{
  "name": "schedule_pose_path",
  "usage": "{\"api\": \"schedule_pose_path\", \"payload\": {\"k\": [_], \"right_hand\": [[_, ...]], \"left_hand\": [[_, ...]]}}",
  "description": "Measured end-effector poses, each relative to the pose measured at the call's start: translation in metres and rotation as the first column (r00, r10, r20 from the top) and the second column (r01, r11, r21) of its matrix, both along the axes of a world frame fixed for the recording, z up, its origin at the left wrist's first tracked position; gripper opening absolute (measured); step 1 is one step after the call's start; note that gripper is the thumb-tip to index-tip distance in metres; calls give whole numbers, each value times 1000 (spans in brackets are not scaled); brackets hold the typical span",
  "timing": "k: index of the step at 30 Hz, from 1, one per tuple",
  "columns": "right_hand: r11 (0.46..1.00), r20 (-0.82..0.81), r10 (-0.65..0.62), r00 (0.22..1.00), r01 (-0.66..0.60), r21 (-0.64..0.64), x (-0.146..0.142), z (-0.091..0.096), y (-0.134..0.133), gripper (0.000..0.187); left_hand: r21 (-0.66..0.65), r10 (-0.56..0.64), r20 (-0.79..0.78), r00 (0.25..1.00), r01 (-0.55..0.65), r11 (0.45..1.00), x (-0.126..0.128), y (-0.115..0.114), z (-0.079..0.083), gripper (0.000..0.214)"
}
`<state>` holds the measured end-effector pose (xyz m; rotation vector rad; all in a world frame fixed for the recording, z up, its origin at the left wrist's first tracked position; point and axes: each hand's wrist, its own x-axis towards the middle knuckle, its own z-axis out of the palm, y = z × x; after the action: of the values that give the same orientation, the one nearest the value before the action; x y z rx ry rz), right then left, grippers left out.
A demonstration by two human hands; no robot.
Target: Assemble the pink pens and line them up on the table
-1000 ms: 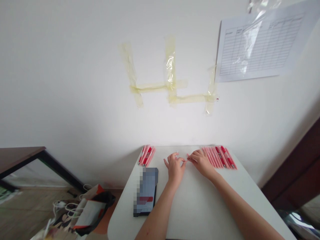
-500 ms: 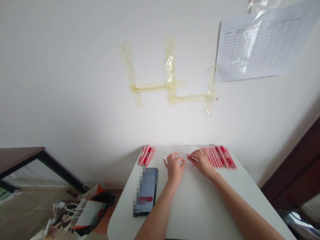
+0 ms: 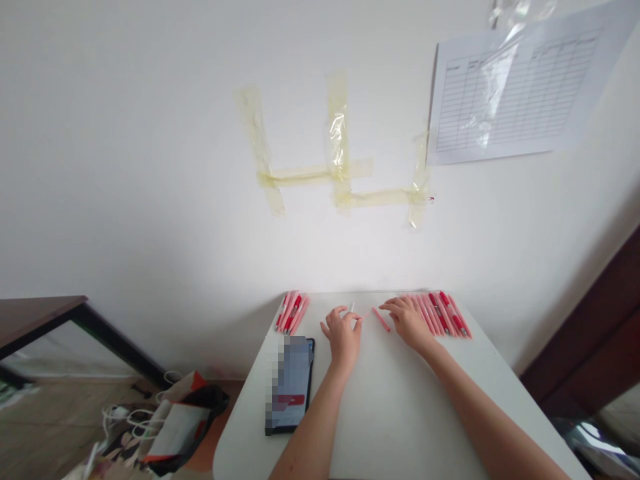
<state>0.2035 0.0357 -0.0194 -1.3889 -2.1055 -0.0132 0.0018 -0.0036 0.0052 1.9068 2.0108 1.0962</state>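
Observation:
My left hand [image 3: 343, 335] is closed in a pinch on a thin pale pen part [image 3: 353, 309] that sticks up from its fingertips. My right hand [image 3: 410, 321] lies a little to the right with its fingers curled. Its thumb side holds one end of a pink pen barrel [image 3: 381, 320], which slants across the white table [image 3: 400, 413] between the two hands. A row of several pink and red pens [image 3: 445, 313] lies just right of my right hand. A smaller bunch of pens [image 3: 293, 311] lies to the left of my left hand.
A dark phone [image 3: 291, 387] lies on the table's left side near my left forearm. The table stands against a white wall with tape strips [image 3: 340, 173] and a printed sheet [image 3: 515, 93]. Bags and cables [image 3: 165, 427] lie on the floor to the left.
My hands were pinching one pen together and have drawn apart. The left hand moved left with the thin part, and the pink barrel stays at the right hand.

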Motion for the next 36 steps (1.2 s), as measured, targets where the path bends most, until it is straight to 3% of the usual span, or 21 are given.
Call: {"api": "schedule_pose_path", "payload": {"k": [4,17,28,36], "right_hand": [[998,81,70,994,-69,-12,3,-2,-1,51],[984,80,154,985,-160,74,0,5,-3,25],[983,21,78,997,-81,163,-2,16,-7,25],[982,64,88,994,-98,164,-5,16,-7,26]], "left_hand": [[-14,0,7,1000,0,1000,0,0,0,11],[-16,5,40,999,-5,1000,-1,0,0,13],[-4,-7,42,999,8,1000,-1,2,-2,11],[25,-32,22,999,32,999,0,2,-5,10]]}}
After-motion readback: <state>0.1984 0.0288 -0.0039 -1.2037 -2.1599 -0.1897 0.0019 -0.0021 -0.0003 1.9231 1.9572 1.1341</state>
